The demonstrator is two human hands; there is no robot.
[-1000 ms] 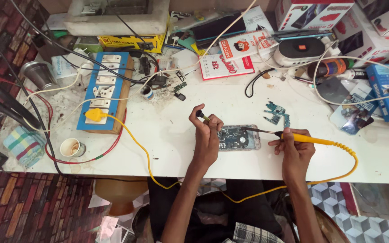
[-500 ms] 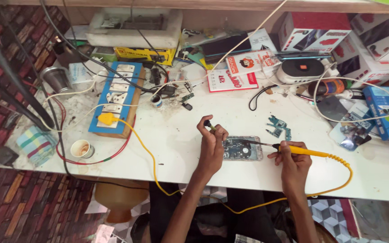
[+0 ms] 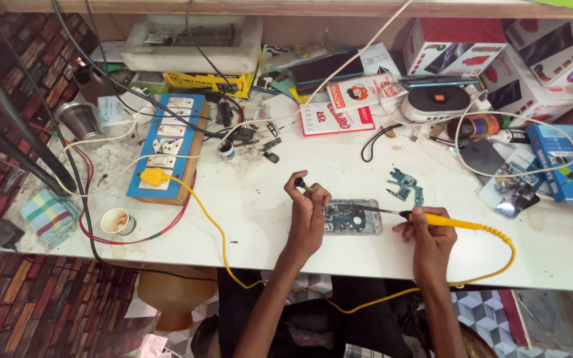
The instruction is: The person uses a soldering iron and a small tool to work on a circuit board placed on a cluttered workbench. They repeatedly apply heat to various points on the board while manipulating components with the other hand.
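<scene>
Soldering step: right hand [image 3: 430, 240] grips soldering iron [image 3: 432, 219] at opened phone [image 3: 353, 217]; left hand [image 3: 308, 212] pinches small tool [image 3: 303, 185]. Next needs steady tip.

Left hand [image 3: 308, 213]: fingers curled, thumb and forefinger pinched together, forearm reaching forward.
Right hand [image 3: 430, 233]: closed in a pen-like grip, wrist low.

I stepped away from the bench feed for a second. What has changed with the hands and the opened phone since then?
Almost nothing. The left hand still pinches a small tool over the opened phone, and the right hand keeps the yellow soldering iron tipped into it. Only the head camera drifted; the loose circuit boards stayed put.
</scene>
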